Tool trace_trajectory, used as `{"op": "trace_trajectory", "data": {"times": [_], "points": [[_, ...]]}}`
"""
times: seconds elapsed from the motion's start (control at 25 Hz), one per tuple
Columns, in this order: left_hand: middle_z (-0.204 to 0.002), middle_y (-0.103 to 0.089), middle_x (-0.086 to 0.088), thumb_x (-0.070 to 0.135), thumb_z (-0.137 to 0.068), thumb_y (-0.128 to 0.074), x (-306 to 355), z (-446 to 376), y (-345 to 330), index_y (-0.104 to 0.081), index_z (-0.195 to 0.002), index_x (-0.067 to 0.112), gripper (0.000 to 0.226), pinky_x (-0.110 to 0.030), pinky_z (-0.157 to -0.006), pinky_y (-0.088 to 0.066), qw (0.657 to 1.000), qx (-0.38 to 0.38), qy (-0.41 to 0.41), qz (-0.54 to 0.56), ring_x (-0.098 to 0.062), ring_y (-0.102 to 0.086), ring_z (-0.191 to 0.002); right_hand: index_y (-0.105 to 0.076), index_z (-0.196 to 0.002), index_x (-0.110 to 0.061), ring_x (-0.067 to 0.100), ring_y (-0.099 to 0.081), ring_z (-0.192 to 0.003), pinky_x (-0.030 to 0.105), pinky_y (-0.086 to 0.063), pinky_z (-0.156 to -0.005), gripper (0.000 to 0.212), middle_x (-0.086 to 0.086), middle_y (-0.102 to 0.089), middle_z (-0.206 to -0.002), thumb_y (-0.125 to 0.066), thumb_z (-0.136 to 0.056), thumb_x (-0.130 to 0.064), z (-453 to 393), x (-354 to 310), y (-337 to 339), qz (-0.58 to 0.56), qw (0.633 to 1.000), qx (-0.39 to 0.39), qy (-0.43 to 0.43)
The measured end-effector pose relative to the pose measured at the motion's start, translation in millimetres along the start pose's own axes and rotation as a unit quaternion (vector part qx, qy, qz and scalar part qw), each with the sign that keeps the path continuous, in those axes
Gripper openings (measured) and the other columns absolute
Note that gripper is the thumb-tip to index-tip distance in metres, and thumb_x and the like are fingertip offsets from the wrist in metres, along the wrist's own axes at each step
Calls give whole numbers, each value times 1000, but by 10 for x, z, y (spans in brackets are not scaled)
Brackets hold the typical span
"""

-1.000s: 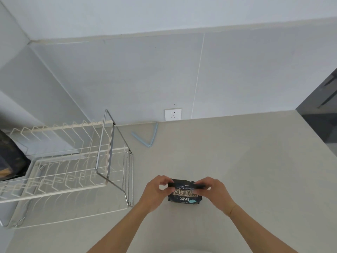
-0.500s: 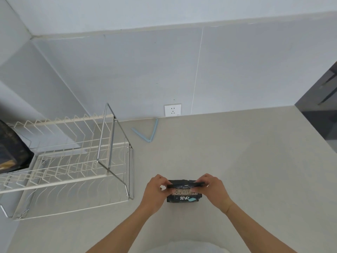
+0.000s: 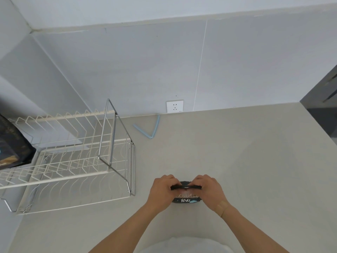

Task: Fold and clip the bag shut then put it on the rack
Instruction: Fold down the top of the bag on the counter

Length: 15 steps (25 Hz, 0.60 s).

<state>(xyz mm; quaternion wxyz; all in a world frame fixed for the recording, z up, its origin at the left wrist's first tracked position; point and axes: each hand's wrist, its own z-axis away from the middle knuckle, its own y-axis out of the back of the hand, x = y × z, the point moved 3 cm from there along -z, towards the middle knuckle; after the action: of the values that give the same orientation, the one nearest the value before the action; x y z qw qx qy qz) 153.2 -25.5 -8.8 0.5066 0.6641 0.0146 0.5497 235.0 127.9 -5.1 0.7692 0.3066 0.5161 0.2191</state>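
Observation:
A small black bag [image 3: 185, 199] with white and light-blue print stands on the counter near me. My left hand [image 3: 162, 193] grips its left side and my right hand [image 3: 211, 191] grips its right side. Both pinch the bag's top edge, which is folded over into a flat black strip between my fingers. A light-blue bag clip [image 3: 151, 127], opened into a V, lies on the counter near the back wall, apart from both hands. The white wire rack [image 3: 73, 161] with a chrome frame stands to the left of the bag.
A dark bag [image 3: 12, 145] rests on the rack's far left end. A wall socket [image 3: 174, 106] sits above the counter behind the clip. The counter's right edge drops off at a dark floor [image 3: 321, 114].
Both hands have rolled the bag's top further down, so less of the printed face shows. The bag has stayed in the same spot on the counter.

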Motion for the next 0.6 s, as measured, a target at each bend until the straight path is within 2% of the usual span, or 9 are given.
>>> {"op": "trace_trajectory", "data": {"times": [0.04,0.12,0.2,0.32,0.36,0.48,0.6], "points": [[-76,-67,11,35,-75,-77,-41,-6,3,-75,-80,24,12,-28,-72,-43,1000,-1,15,15,-12,-57,-78,-77,-91,-32,9,-57,-87,28,-47,-79,13,-16,-69,-86,-70,-81,-35,1,27,23,-22,1000,-3,-5],[-75,-66,16,29,-75,-77,-134,-5,35,-77,-84,27,9,-25,-73,-41,997,0,51,52,-10,-55,-83,-76,-86,-41,-1,-61,-81,15,-47,-73,15,-21,-68,-73,-74,-78,-28,15,80,78,-86,996,12,-23],[-77,-66,13,26,-75,-77,-231,5,68,-77,-84,26,9,-24,-71,-41,994,1,76,73,-12,-55,-83,-72,-70,-54,-9,-62,-74,6,-45,-64,33,-23,-70,-63,-79,-73,-21,36,123,108,-138,989,32,-46],[-76,-64,7,17,-73,-78,-293,28,80,-75,-78,22,8,-24,-68,-43,989,-9,97,109,-14,-58,-75,-69,-59,-52,-9,-63,-66,4,-44,-56,35,-31,-68,-67,-82,-68,-20,22,165,65,-177,981,40,-69],[-76,-64,7,14,-73,-79,-299,30,79,-73,-75,24,12,-24,-68,-43,986,-10,105,127,-13,-58,-74,-69,-59,-50,-9,-62,-64,5,-44,-55,34,-31,-68,-66,-83,-66,-20,16,165,52,-178,981,39,-71],[-74,-63,9,10,-72,-79,-303,21,47,-66,-66,34,28,-18,-65,-42,978,-11,136,160,-8,-56,-70,-68,-57,-43,-10,-60,-64,4,-44,-55,33,-12,-67,-61,-85,-63,-16,-31,205,37,-176,981,32,-75],[-75,-59,7,13,-68,-84,-348,15,78,-69,-64,32,24,-20,-64,-39,962,-39,176,205,-10,-51,-68,-68,-63,-43,-12,-60,-70,2,-42,-62,33,-10,-67,-71,-86,-64,-16,-65,246,23,-170,983,10,-68]]}}
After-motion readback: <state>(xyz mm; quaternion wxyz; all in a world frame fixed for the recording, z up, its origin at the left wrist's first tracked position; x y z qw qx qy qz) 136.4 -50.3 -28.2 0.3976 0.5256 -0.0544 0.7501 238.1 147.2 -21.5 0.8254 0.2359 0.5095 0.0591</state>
